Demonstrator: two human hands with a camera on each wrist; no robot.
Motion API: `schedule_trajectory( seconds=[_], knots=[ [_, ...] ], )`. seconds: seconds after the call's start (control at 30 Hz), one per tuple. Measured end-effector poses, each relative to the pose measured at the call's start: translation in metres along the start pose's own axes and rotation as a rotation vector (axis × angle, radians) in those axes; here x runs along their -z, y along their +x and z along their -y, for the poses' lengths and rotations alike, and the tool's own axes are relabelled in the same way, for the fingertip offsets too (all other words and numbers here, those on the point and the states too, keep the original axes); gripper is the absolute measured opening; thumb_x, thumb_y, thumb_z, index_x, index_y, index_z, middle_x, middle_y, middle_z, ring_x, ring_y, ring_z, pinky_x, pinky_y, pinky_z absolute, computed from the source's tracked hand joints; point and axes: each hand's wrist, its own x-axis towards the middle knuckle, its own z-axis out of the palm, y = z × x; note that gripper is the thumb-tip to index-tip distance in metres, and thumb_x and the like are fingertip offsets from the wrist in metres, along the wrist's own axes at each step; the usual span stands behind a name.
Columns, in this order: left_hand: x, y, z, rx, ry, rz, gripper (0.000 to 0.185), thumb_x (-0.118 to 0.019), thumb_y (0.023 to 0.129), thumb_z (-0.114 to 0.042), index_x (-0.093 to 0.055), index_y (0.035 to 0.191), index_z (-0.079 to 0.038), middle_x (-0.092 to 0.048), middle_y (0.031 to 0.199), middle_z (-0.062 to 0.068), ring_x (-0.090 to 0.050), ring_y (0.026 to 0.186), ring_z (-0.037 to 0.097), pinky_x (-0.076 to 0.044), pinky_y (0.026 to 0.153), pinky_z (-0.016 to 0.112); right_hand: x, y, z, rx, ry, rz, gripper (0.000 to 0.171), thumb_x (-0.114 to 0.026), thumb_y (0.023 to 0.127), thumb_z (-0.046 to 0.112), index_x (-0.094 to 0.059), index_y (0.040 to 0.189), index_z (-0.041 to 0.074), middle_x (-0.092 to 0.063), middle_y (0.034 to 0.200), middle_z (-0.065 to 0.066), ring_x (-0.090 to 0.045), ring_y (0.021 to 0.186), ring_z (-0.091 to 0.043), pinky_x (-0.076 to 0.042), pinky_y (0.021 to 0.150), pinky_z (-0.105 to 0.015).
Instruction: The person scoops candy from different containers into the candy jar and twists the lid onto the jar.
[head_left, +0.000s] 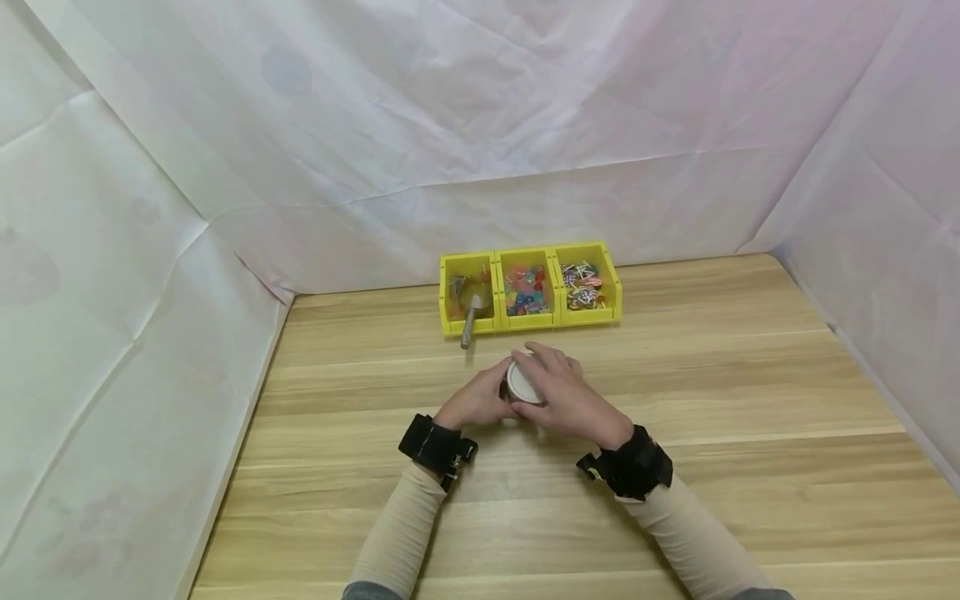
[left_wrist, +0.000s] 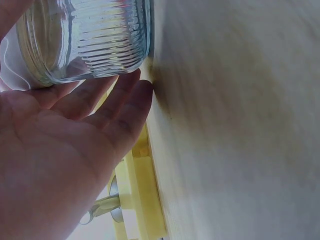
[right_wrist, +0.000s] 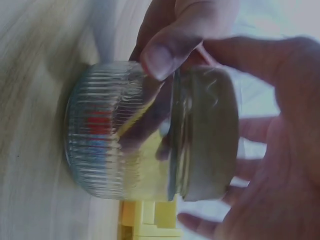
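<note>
A small ribbed glass jar (left_wrist: pixel 95 40) with a white lid (head_left: pixel 523 382) stands on the wooden table (head_left: pixel 712 400), in front of the yellow bins. My left hand (head_left: pixel 483 398) cups the jar's left side; in the left wrist view its fingers (left_wrist: pixel 120 105) lie along the glass down to the tabletop. My right hand (head_left: pixel 562 392) reaches over the top and grips the lid (right_wrist: pixel 210 135), with its thumb (right_wrist: pixel 162 55) at the seam between lid and jar (right_wrist: pixel 120 130). The jar looks empty.
Three joined yellow bins (head_left: pixel 532 319) sit behind the hands, holding small coloured items. A metal scoop (head_left: pixel 470 321) lies in the left bin with its handle sticking out over the front. White sheets wall in the table on the left, back and right.
</note>
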Motion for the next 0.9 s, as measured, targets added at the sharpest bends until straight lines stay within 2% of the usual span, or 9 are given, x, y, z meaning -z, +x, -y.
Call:
schedule_trajectory(
  seconds=[0.2,0.4,0.9],
  knots=[
    [-0.0008,-0.0009,-0.0005,0.010,0.008,0.006,0.092,-0.082,0.082,-0.015,-0.027,0.156,-0.012,-0.049,0.148,0.010,-0.046,0.135,0.023,-0.037,0.114,0.038,-0.0030,0.0037,-0.0080,0.093,0.017,0.020,0.067,-0.071,0.092,0.031,-0.043,0.148,0.007,-0.038,0.152,-0.020,-0.035,0.138,-0.037,-0.028,0.110,-0.058],
    [-0.0015,-0.0009,0.0001,0.013,0.021,0.001,0.092,-0.083,0.082,-0.015,-0.028,0.155,-0.013,-0.050,0.146,0.010,-0.047,0.134,0.022,-0.037,0.114,0.037,-0.0054,0.0042,-0.0105,0.091,0.013,0.017,0.065,-0.069,0.093,0.032,-0.044,0.148,0.009,-0.038,0.152,-0.018,-0.037,0.136,-0.035,-0.030,0.108,-0.057],
    [-0.0015,0.0000,0.0016,0.018,0.016,0.005,0.091,-0.083,0.082,-0.017,-0.028,0.155,-0.013,-0.048,0.149,0.009,-0.046,0.136,0.022,-0.036,0.114,0.037,-0.0051,0.0035,-0.0062,0.075,0.021,-0.007,0.063,-0.070,0.093,0.029,-0.046,0.147,0.008,-0.040,0.150,-0.023,-0.038,0.134,-0.039,-0.034,0.104,-0.058]
  ],
)
